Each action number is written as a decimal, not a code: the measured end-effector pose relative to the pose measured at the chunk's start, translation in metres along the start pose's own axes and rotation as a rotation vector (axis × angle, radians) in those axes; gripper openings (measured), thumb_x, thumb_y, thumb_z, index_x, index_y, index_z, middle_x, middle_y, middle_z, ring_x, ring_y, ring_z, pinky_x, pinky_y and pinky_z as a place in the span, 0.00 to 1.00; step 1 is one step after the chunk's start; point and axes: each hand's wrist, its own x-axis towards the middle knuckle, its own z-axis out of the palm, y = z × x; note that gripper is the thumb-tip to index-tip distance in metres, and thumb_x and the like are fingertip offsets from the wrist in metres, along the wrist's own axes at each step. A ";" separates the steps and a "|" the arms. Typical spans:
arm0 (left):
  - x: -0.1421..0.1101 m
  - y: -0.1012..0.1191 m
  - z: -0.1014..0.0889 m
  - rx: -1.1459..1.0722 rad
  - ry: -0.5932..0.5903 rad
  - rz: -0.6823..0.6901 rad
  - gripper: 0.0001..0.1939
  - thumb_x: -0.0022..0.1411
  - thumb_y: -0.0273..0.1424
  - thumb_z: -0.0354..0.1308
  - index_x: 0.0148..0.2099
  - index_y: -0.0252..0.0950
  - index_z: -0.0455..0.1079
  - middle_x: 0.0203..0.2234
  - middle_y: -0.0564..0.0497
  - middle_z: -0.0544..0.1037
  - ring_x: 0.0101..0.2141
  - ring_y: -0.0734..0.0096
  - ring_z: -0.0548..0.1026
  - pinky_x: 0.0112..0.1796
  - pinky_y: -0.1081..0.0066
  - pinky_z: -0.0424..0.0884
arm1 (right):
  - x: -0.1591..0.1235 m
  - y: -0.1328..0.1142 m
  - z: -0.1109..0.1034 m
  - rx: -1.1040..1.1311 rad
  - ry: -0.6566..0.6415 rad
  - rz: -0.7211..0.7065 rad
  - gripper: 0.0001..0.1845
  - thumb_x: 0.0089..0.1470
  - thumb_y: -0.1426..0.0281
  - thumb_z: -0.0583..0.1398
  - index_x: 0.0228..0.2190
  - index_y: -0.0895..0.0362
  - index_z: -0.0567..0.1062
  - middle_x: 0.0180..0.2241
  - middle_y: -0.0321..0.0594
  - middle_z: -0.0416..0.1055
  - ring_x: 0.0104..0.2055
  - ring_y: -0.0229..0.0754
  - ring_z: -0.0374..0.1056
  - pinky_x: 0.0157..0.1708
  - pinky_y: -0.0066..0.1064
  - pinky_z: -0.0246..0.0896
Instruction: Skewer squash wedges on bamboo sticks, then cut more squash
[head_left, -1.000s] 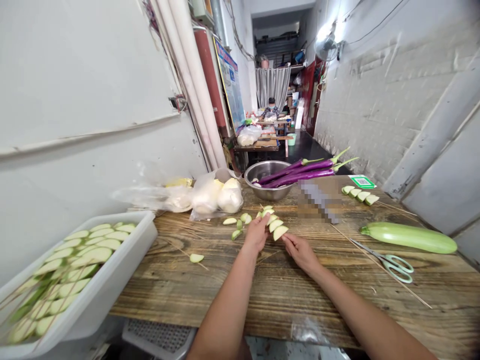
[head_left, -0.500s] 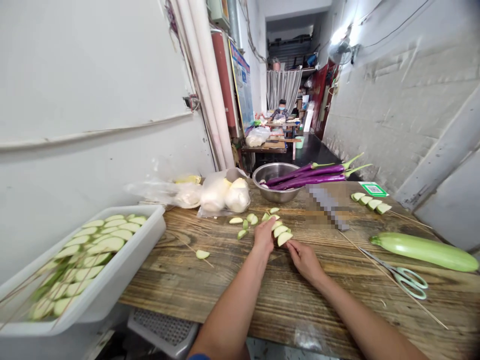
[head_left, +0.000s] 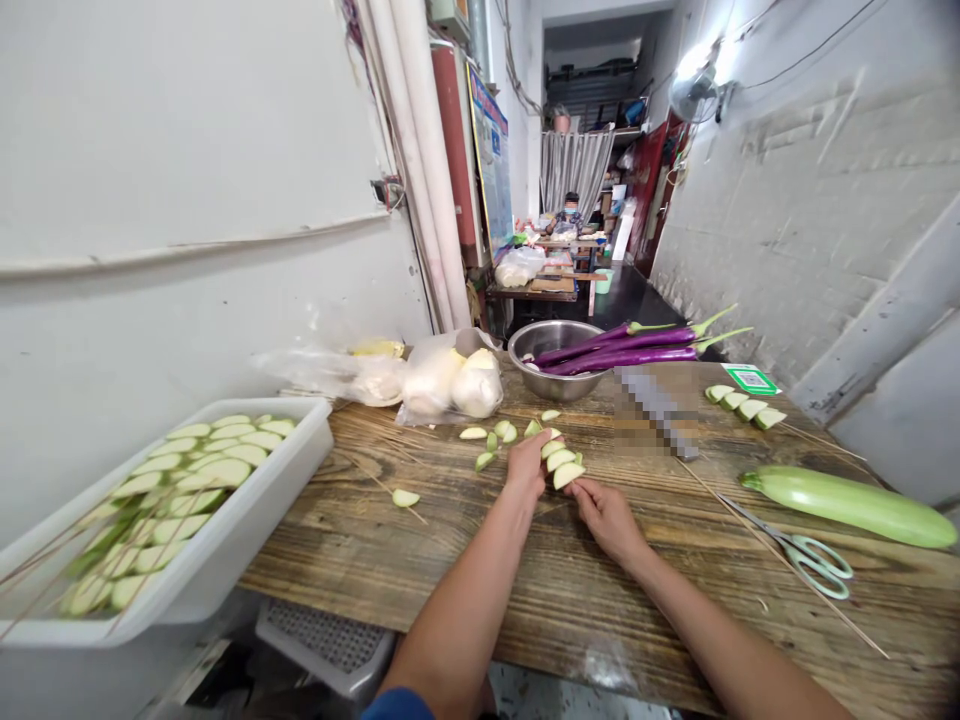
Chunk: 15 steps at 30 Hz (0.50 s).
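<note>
A short row of half-round zucchini slices (head_left: 560, 459) with green rims lies between my hands, just above the wooden table. My left hand (head_left: 526, 466) is closed around the row's left side. At the near end, the fingers of my right hand (head_left: 606, 512) pinch against the last slice; any stick inside the row is hidden. Several loose slices (head_left: 485, 460) lie beyond my left hand. One more slice (head_left: 406, 497) sits on a thin stick further left. At the far right is a fanned row of slices (head_left: 744, 407) on a stick.
A white tub (head_left: 315, 425) of zucchini slices stands left. Behind are bagged pale vegetables (head_left: 478, 385) and a steel bowl (head_left: 559, 385) with purple eggplants (head_left: 630, 355). Right lie a pixelated grey object (head_left: 656, 408), scissors (head_left: 817, 562) and a whole zucchini (head_left: 851, 503). A person sits far back.
The view has shifted slightly. Both hands keep their hold on the row of zucchini slices, with barely any movement. Nothing on the table has visibly moved.
</note>
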 end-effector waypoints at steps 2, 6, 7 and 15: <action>0.001 0.000 0.000 -0.001 -0.011 -0.006 0.09 0.45 0.26 0.62 0.31 0.28 0.69 0.24 0.45 0.75 0.23 0.72 0.73 0.28 0.70 0.70 | 0.000 -0.001 0.000 0.105 -0.013 0.082 0.19 0.54 0.59 0.48 0.28 0.59 0.72 0.11 0.29 0.57 0.14 0.33 0.51 0.16 0.23 0.45; 0.001 0.000 0.001 -0.024 -0.020 -0.027 0.09 0.45 0.26 0.62 0.31 0.28 0.68 0.24 0.44 0.75 0.24 0.72 0.73 0.29 0.70 0.70 | -0.003 -0.004 -0.001 -0.009 0.030 0.022 0.19 0.54 0.60 0.48 0.26 0.58 0.72 0.14 0.32 0.60 0.16 0.34 0.55 0.19 0.24 0.47; 0.000 0.000 0.002 -0.033 -0.021 -0.031 0.09 0.45 0.25 0.62 0.31 0.28 0.68 0.24 0.44 0.75 0.24 0.72 0.73 0.29 0.69 0.70 | -0.004 -0.005 -0.001 -0.093 0.054 -0.026 0.19 0.54 0.61 0.48 0.25 0.58 0.73 0.16 0.35 0.64 0.19 0.35 0.57 0.21 0.24 0.49; -0.004 -0.001 0.003 -0.035 -0.056 -0.017 0.10 0.44 0.27 0.63 0.30 0.28 0.68 0.23 0.45 0.75 0.22 0.73 0.72 0.28 0.70 0.69 | -0.005 -0.011 -0.002 0.328 -0.033 0.223 0.16 0.50 0.58 0.53 0.26 0.57 0.71 0.10 0.27 0.53 0.11 0.29 0.46 0.13 0.23 0.41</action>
